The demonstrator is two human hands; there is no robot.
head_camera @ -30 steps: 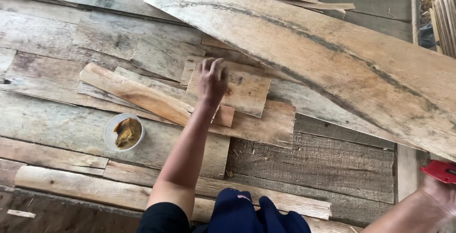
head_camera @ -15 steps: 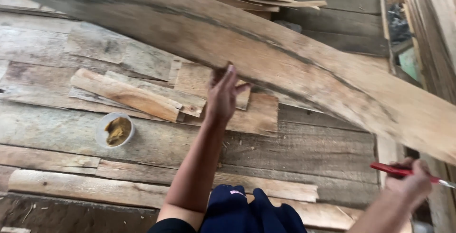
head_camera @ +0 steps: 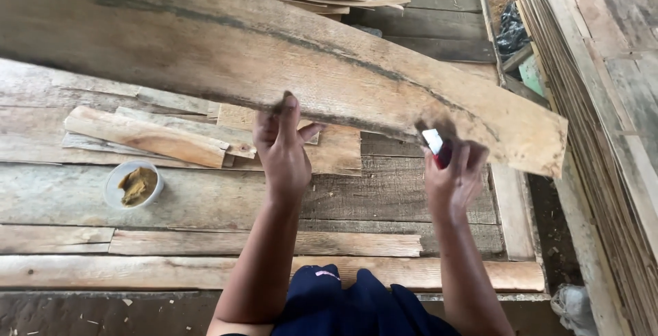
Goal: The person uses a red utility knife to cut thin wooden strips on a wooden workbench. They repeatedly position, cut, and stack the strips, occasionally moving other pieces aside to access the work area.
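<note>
Left hand (head_camera: pixel 281 151) gripping plank (head_camera: pixel 274 55) edge, right hand (head_camera: pixel 452 175) clutching red tool (head_camera: pixel 436 145), putty cup (head_camera: pixel 133 184) below

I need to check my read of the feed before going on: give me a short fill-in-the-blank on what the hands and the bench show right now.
1. Both hands grip the near edge of a long wooden ____, lifted over the bench.
2. The right hand also holds a small ____-and-white tool.
3. The left hand is bare, and to its left a small round ____ of brownish paste sits on the bench.

Missing words: plank; red; tub
</note>
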